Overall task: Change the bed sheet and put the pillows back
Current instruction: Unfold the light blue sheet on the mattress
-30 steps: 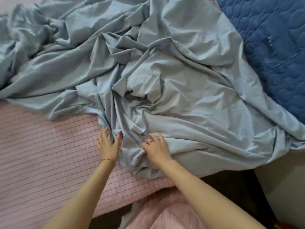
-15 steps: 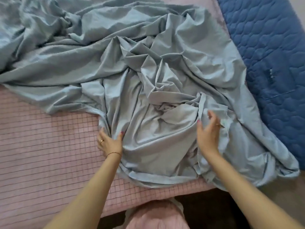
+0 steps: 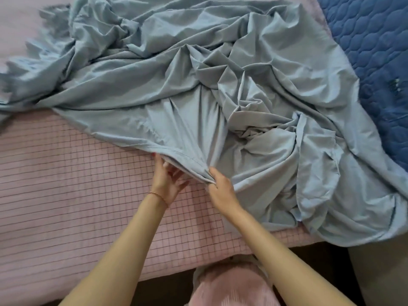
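1. My right hand [image 3: 221, 191] has a grip on the hem of the blue sheet [image 3: 220, 96], fabric bunched at the fingers, center frame.
2. My left hand [image 3: 167, 182] is released, palm up, fingers spread under the same hem, touching it.
3. Sheet is crumpled across the frame's upper and right parts, over the pink checked bed cover [image 3: 66, 184].
4. Dark blue quilted pad [image 3: 375, 51] is at the upper right, partly under the sheet.

The blue sheet [image 3: 220, 89] hides the right hand's fingertips and runs off the left edge.
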